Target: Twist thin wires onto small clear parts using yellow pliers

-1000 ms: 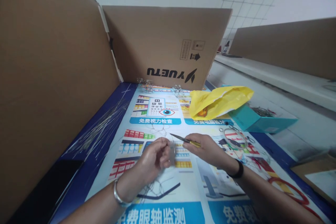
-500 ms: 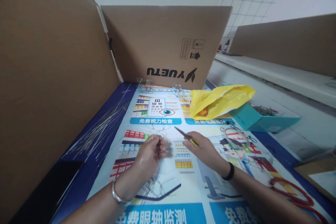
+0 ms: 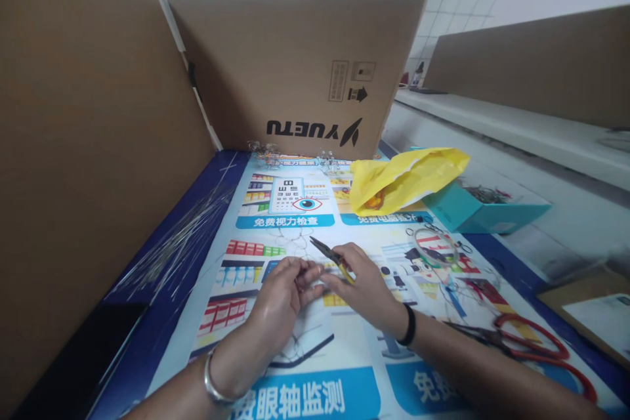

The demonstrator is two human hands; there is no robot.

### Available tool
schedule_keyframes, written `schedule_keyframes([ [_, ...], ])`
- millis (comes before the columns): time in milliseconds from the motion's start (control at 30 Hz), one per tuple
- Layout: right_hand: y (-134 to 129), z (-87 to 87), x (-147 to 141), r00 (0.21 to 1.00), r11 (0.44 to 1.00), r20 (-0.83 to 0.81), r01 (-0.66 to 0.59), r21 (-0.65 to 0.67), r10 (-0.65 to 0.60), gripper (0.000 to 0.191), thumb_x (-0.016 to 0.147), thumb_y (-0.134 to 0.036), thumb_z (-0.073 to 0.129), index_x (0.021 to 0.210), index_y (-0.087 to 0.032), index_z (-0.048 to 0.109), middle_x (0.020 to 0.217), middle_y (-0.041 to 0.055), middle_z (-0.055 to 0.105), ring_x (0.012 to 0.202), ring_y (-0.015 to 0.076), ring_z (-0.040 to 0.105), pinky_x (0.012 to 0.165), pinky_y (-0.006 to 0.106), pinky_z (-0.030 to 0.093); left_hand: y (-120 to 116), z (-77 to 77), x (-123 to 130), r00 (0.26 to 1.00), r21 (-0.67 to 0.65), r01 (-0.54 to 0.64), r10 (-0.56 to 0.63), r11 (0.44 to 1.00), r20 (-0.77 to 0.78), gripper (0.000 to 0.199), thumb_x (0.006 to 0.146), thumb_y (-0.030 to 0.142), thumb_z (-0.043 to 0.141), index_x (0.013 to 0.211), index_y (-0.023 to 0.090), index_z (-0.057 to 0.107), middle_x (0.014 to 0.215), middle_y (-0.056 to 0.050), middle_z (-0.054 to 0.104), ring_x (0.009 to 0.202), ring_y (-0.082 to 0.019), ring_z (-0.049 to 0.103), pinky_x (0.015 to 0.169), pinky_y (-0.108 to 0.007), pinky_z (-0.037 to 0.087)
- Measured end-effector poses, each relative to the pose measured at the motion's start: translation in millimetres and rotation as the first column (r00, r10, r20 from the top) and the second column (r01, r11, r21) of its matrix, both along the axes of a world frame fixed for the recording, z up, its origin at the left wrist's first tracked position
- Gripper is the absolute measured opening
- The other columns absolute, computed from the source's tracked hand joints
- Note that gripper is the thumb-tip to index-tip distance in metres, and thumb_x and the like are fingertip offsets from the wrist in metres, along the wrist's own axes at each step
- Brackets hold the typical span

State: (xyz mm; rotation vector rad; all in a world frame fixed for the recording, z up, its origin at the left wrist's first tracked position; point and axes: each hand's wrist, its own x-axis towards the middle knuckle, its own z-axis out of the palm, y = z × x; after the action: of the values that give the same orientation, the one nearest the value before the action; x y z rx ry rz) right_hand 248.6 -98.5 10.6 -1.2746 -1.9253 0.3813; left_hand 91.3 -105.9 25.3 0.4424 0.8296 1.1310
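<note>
My right hand (image 3: 367, 289) is closed around yellow-handled needle-nose pliers (image 3: 331, 254), their dark jaws pointing up and to the left. Its thumb and fingertip meet the fingers of my left hand (image 3: 283, 298). My left hand is pinched on thin wire, and fine strands (image 3: 295, 233) show beyond its fingers. More loose wire lies below that hand on the printed sheet. What exactly sits between the fingertips is too small to make out.
Straight wires (image 3: 172, 249) lie in a bundle at left, near a dark flat panel (image 3: 83, 354). A yellow bag (image 3: 408, 177) and a teal box (image 3: 487, 210) stand back right. Red-handled scissors (image 3: 536, 335) lie at right. Cardboard walls (image 3: 295, 65) rise behind and left.
My right hand has moved left with the pliers, and its fingers now touch those of my left hand. The view has shifted slightly, showing more of the scissors.
</note>
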Motion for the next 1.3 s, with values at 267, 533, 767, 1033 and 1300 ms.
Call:
schedule_keyframes([
  [267,-6,-1.8,-4,0.995,0.985,0.073,-0.075,0.153,0.065,0.038,0.071,-0.035,0.068,0.099,-0.02,0.047,0.091,0.0064,0.054,0.085,0.0208,0.049,0.073,0.035,0.044,-1,1.2,2,0.996,0.045,-0.084,0.085,0.995,-0.034,0.007,0.081,0.012,0.052,0.074,0.013,0.053,0.08,-0.005,0.06,0.079,-0.015,0.061,0.069,-0.025,0.05],
  [533,-11,-1.4,-10,0.989,0.963,0.148,-0.044,0.267,0.004,0.048,0.069,-0.043,0.069,0.102,-0.016,0.045,0.095,0.0109,0.052,0.092,0.0251,0.047,0.077,0.04,0.044,-7,-0.2,6,0.996,0.077,-0.062,0.066,0.995,-0.053,0.011,0.079,0.017,0.054,0.069,0.015,0.051,0.066,0.001,0.052,0.061,-0.009,0.05,0.06,-0.021,0.043],
  [767,-11,-6.0,-13,0.981,0.959,0.194,-0.051,0.28,-0.005,0.042,0.072,-0.032,0.066,0.104,-0.016,0.045,0.095,0.0108,0.051,0.091,0.0253,0.047,0.076,0.041,0.045,-12,-4.2,11,0.997,0.087,-0.036,0.042,0.996,-0.07,0.007,0.08,0.019,0.052,0.074,0.015,0.052,0.067,0.0,0.054,0.063,-0.011,0.052,0.061,-0.023,0.04],
  [1033,-11,-0.4,-9,0.983,0.953,0.174,-0.102,0.284,0.053,0.038,0.073,-0.032,0.065,0.102,-0.017,0.047,0.093,0.0094,0.053,0.088,0.0231,0.047,0.074,0.039,0.045,-11,-4.1,8,0.997,0.156,0.011,0.0,0.988,-0.074,0.013,0.082,0.022,0.05,0.073,0.015,0.053,0.068,-0.002,0.056,0.066,-0.013,0.053,0.064,-0.026,0.04],
  [1300,-10,-3.1,-3,0.989,0.966,0.126,-0.112,0.232,0.084,0.04,0.072,-0.034,0.067,0.102,-0.018,0.047,0.093,0.0088,0.053,0.089,0.0228,0.048,0.075,0.039,0.045,-9,4.9,5,0.991,0.153,0.069,-0.05,0.986,-0.127,0.018,0.08,0.025,0.053,0.067,0.014,0.055,0.064,-0.003,0.058,0.064,-0.014,0.053,0.065,-0.027,0.041],
])
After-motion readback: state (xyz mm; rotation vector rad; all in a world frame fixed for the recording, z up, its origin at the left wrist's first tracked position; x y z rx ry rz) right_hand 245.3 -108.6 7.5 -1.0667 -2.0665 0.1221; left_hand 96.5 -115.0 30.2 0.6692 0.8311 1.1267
